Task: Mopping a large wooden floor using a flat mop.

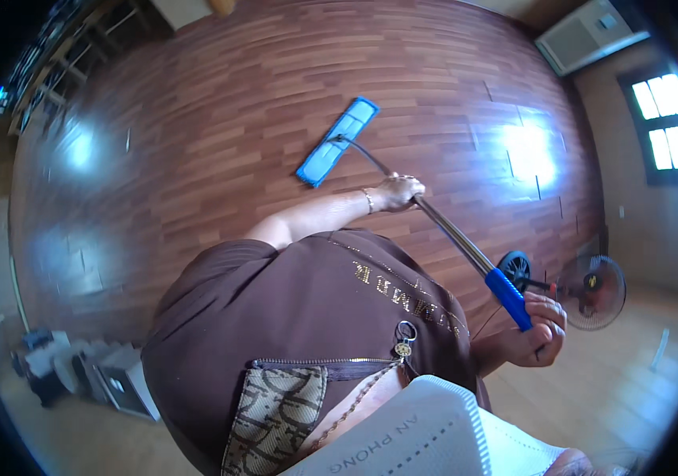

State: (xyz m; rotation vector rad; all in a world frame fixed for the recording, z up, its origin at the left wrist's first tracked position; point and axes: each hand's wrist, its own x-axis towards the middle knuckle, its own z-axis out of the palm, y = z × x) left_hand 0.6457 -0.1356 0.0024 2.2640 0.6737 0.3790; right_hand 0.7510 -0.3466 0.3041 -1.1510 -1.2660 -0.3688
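A flat mop with a metal pole [456, 236] slants across in front of my body. My left hand [397, 193] is wrapped round the middle of the pole, with a bracelet at the wrist. Up at the blue grip [507, 297], my right hand [541, 329] closes round the pole's top end. The blue rectangular mop head [339, 141] lies flat on the wood-patterned floor [228, 119], ahead of me and beyond my left hand.
A standing fan [591, 292] with a round dark base [514, 268] is at my right. A white boxy appliance [591, 36] stands at the far right, near a bright window [668, 123]. Racks [77, 55] line the far left; pale boxy items [125, 381] sit at the near left.
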